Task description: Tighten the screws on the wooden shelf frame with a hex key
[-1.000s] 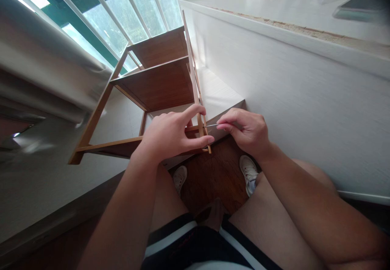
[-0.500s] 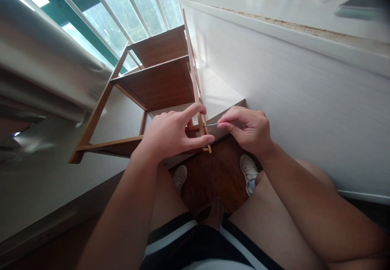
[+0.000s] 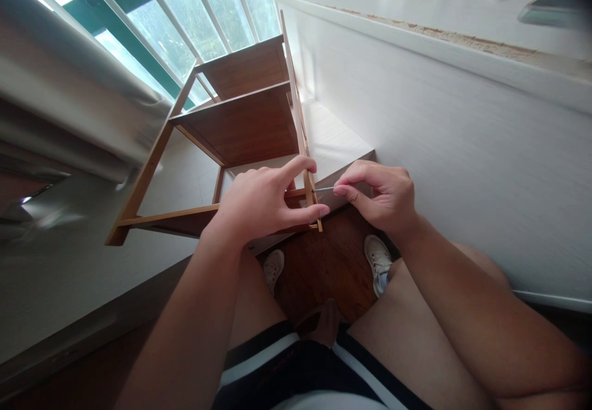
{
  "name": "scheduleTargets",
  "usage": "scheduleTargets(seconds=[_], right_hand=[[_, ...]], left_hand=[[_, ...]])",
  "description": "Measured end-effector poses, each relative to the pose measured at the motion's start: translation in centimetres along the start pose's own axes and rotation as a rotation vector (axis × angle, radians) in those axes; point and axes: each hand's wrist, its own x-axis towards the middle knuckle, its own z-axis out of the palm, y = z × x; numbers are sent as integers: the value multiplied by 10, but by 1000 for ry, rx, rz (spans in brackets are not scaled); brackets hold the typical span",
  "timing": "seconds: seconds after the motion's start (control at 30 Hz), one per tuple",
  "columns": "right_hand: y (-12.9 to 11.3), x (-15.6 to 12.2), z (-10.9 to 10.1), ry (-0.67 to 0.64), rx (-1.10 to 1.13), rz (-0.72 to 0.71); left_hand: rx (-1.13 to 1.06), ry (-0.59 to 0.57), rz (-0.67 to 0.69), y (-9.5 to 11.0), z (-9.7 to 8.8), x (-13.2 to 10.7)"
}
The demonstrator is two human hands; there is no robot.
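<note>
the right hand (image 3: 383, 197) with its thin metal tool (image 3: 324, 188) crept slightly rightward and up, while the whole view shifted a little.

The brown wooden shelf rack (image 3: 240, 126) lies on its side between the window (image 3: 185, 9) at left and the white counter wall (image 3: 439, 132) at right.

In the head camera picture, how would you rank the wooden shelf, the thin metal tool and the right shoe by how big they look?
1. wooden shelf, largest by far.
2. right shoe.
3. thin metal tool, a sliver pinched by the right hand.
The shoe lies farther away, so its true size is unsure.
</note>
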Motion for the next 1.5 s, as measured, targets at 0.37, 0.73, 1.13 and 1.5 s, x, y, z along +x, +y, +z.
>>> scheduleTargets(seconds=[0.37, 0.73, 1.13, 1.5], right_hand=[[-4, 2, -4, -46, -58, -42], [-8, 0, -7, 106, 41, 197], [1, -1, 0, -7, -29, -3], [6, -1, 2, -7, -16, -101]], left_hand=[[13, 4, -1, 0, 0, 0], [8, 4, 0, 0, 0, -1], [10, 2, -9, 0, 0, -1], [4, -4, -13, 2, -1, -1]])
